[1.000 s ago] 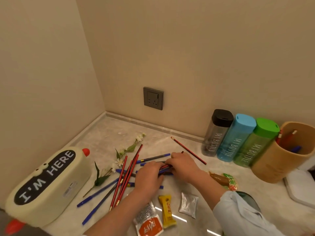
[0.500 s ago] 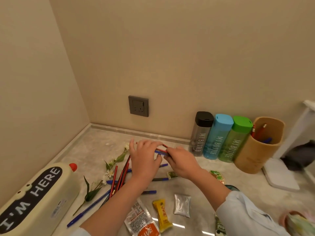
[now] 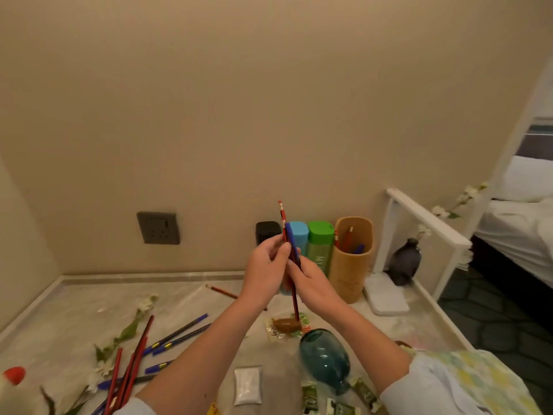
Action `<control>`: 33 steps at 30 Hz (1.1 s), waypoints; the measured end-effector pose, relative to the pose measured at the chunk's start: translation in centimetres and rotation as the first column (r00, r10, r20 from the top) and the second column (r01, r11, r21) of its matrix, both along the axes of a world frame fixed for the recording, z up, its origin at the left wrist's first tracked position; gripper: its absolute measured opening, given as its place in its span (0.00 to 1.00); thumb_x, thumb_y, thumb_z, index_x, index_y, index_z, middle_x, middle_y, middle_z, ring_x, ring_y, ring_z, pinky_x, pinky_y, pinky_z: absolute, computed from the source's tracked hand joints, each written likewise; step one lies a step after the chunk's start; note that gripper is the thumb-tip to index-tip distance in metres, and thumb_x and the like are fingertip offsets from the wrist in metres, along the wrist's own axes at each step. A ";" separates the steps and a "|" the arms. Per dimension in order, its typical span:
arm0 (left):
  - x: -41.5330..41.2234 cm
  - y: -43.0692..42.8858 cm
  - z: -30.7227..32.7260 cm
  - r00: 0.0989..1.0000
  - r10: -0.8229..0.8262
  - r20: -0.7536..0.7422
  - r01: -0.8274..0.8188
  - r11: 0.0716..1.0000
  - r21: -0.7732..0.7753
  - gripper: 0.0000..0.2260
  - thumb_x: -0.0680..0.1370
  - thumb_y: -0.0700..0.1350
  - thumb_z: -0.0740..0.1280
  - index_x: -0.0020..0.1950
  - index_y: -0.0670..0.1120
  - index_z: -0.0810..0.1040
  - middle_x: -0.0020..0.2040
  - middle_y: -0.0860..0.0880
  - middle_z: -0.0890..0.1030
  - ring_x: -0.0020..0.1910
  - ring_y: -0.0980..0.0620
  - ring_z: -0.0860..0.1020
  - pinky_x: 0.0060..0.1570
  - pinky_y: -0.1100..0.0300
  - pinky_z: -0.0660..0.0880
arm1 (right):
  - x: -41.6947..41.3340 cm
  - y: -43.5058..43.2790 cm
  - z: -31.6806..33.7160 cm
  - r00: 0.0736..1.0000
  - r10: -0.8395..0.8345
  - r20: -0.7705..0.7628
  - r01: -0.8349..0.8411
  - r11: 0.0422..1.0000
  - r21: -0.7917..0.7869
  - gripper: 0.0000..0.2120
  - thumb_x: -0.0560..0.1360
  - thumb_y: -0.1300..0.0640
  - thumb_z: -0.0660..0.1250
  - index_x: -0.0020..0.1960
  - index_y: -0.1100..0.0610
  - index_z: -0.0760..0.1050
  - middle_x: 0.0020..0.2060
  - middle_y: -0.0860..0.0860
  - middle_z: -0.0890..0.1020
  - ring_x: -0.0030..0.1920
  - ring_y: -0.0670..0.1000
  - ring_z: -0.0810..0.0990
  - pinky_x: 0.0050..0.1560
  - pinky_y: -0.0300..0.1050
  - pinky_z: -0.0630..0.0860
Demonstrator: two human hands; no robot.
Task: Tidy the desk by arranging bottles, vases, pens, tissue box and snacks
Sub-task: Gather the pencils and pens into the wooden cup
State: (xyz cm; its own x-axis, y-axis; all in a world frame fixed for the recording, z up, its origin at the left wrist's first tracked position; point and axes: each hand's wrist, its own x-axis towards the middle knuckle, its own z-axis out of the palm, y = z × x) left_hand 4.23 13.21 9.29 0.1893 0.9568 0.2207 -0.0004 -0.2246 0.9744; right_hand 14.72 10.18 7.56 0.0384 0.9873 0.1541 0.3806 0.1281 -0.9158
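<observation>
My left hand and my right hand both grip a small bundle of red pencils and blue pens, held upright above the desk. Just right of it stands a tan pen holder with a few pens inside. Black, blue and green bottles line the back wall behind my hands. More red pencils and blue pens lie scattered on the left of the marble desk. A teal glass vase lies on its side near snack packets.
A flower stem lies among the pens. A silver sachet sits near the front. A dark vase stands under a white rack at the right. The tissue box's red knob shows at the left edge. A wall socket is behind.
Both hands lifted the gathered pens off the desk and turned them upright, moving right toward the pen holder. The view swung up and right.
</observation>
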 end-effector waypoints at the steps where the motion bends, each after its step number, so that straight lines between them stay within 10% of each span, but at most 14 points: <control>1: 1.3 -0.4 0.6 0.997 -0.046 0.060 0.047 0.999 -0.010 0.10 0.80 0.40 0.63 0.58 0.48 0.78 0.47 0.49 0.85 0.49 0.54 0.83 0.53 0.58 0.78 | 1.3 -0.5 0.5 1.000 -0.012 -0.010 0.012 1.000 0.014 0.12 0.83 0.52 0.55 0.57 0.51 0.76 0.48 0.50 0.82 0.50 0.47 0.81 0.51 0.45 0.77; 4: 4.2 -1.0 2.2 0.991 -0.106 0.083 0.104 0.994 0.038 0.06 0.78 0.40 0.66 0.50 0.51 0.80 0.45 0.50 0.85 0.47 0.56 0.83 0.48 0.65 0.78 | 4.3 -1.2 1.5 0.998 -0.048 0.039 0.046 0.998 0.029 0.09 0.83 0.51 0.55 0.53 0.47 0.74 0.44 0.44 0.81 0.46 0.42 0.80 0.46 0.36 0.76; 11: 9.5 -0.6 5.4 0.993 -0.120 -0.022 0.122 0.970 0.210 0.04 0.75 0.45 0.70 0.48 0.49 0.84 0.44 0.53 0.85 0.47 0.58 0.82 0.51 0.59 0.78 | 11.3 -1.8 6.2 0.819 -0.263 0.510 0.197 0.964 0.181 0.09 0.80 0.43 0.56 0.49 0.48 0.70 0.43 0.47 0.77 0.43 0.48 0.78 0.41 0.48 0.76; 21: 13.8 2.1 5.7 0.993 -0.072 -0.099 0.093 0.969 0.227 0.08 0.75 0.47 0.71 0.54 0.52 0.84 0.46 0.57 0.85 0.48 0.61 0.82 0.50 0.62 0.77 | 15.5 2.7 6.5 0.808 -0.309 0.501 0.268 0.951 0.155 0.10 0.79 0.46 0.59 0.50 0.50 0.74 0.43 0.48 0.81 0.43 0.50 0.82 0.44 0.51 0.81; 33: 15.8 5.7 0.7 0.992 0.013 -0.122 0.002 0.993 0.122 0.09 0.75 0.43 0.71 0.54 0.50 0.83 0.44 0.59 0.84 0.43 0.66 0.80 0.41 0.73 0.74 | 16.7 6.2 2.2 0.745 -0.238 0.623 0.236 0.968 0.088 0.06 0.80 0.52 0.59 0.44 0.48 0.71 0.32 0.43 0.74 0.31 0.41 0.72 0.27 0.36 0.64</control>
